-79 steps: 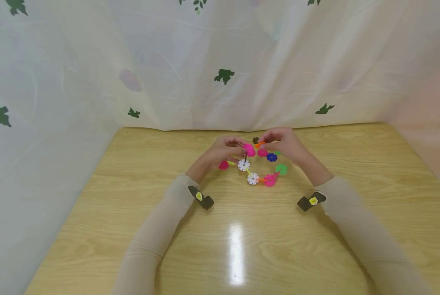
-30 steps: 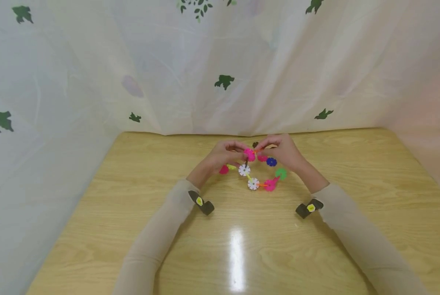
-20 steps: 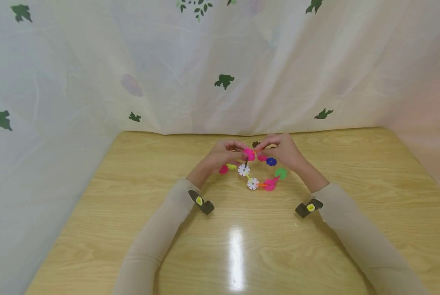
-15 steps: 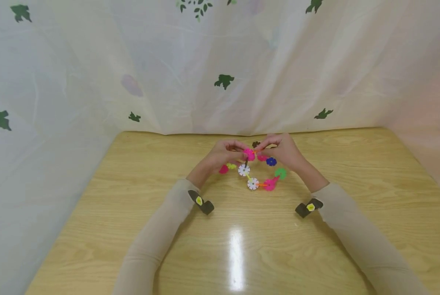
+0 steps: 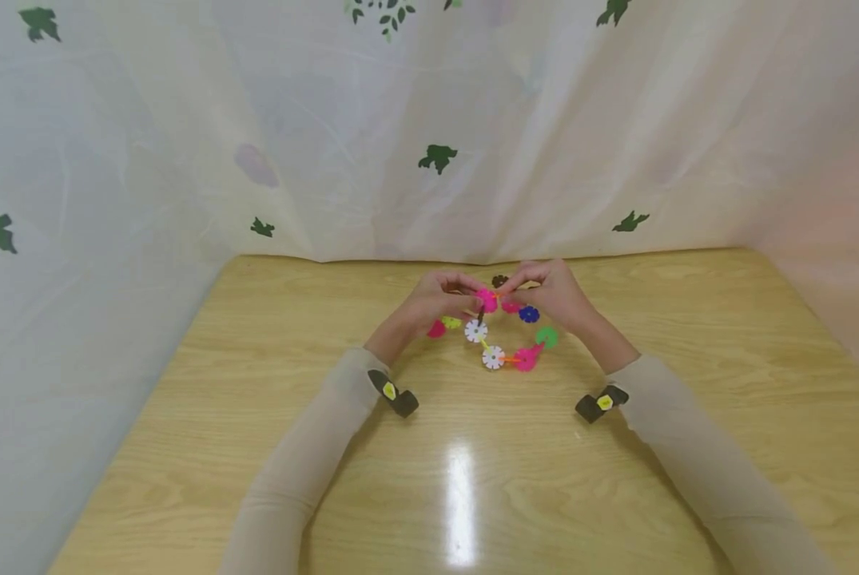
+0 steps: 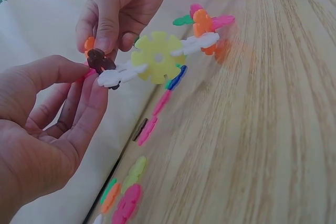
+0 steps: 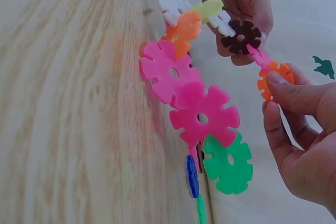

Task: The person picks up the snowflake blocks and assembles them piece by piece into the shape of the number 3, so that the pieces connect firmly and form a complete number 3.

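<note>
Slotted plastic snowflake discs are joined edge to edge in a curved chain. My left hand (image 5: 432, 303) pinches its far end at a pink disc (image 5: 487, 300). Beside that pink disc a brown disc (image 7: 241, 36) leads on to a white disc (image 5: 475, 331). With thumb and fingers my right hand (image 5: 558, 295) pinches an orange disc (image 7: 276, 80), its edge meeting the pink disc's edge. From the white disc the chain runs through a yellow disc (image 6: 158, 57), another white disc (image 5: 493, 357), an orange disc (image 7: 184, 31) and two pink discs (image 7: 205, 115) to a green disc (image 7: 228, 162).
Loose discs lie on the wooden table (image 5: 314, 463) behind the chain: blue (image 5: 529, 315), pink (image 5: 511, 307) and dark brown (image 5: 500, 281). Left of them, partly behind my left hand, are a yellow disc (image 5: 451, 323) and a deep pink disc (image 5: 436, 328). A patterned curtain (image 5: 343, 160) hangs behind.
Since the earliest frame my right hand has brought the orange disc left, against the pink disc in my left hand. Over the last second both hands hold nearly still.
</note>
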`<state>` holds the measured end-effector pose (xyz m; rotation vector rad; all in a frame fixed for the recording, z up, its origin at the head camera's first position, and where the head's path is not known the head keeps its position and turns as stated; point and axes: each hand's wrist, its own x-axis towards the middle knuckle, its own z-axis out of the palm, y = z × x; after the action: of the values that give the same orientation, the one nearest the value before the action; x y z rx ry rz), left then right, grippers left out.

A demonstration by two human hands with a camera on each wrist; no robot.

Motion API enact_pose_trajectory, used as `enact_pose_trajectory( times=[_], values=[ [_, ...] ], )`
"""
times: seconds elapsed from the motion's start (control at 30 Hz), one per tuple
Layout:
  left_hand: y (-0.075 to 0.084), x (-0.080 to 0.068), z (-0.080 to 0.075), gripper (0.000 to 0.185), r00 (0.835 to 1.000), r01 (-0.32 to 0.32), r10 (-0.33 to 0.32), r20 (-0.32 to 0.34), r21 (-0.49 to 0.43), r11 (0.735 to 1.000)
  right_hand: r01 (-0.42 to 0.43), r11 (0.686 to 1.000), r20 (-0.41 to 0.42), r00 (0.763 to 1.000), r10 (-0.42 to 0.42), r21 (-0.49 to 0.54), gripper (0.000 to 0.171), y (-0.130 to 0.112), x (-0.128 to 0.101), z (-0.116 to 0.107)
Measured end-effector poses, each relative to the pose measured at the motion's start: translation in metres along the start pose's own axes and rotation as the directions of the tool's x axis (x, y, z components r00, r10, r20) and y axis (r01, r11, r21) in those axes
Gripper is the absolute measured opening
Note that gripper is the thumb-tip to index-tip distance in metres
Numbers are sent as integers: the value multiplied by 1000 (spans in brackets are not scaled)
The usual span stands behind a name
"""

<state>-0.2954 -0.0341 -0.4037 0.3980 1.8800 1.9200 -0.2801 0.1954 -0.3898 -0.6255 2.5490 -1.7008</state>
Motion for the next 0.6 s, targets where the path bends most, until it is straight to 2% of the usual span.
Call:
enact_pose_trajectory(
  times=[0.37, 0.6],
  values=[
    [-1, 0, 2, 23, 1000, 6, -5, -11, 26, 1000, -20, 999, 9, 1000, 20, 26, 8, -2, -3, 3],
    [1, -1, -2, 22, 1000, 20, -20, 8, 53, 998, -40, 999, 23, 999, 40, 17, 7, -2, -3, 5]
  ],
)
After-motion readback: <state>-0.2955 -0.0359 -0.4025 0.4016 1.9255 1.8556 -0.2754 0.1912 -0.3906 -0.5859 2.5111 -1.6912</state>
